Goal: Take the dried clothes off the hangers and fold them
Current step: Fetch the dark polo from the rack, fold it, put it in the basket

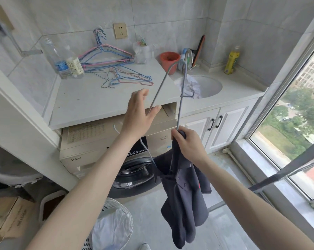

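A dark navy garment (183,204) hangs from my right hand (186,141), which grips its top together with one end of a grey wire hanger (180,109). The hanger is tilted up above the counter edge, and its lower wire still runs down into the garment. My left hand (140,112) holds the hanger's other side between thumb and fingers, in front of the white counter (91,98). A pile of pink and blue empty hangers (107,60) lies at the back of that counter.
Under the counter stands a washing machine (91,147), with a white laundry basket (109,221) on the floor below my left arm. Two plastic bottles (62,64), an orange pot (169,60) and a sink (212,94) holding a white cloth (192,85) are nearby. A window (297,123) is on the right.
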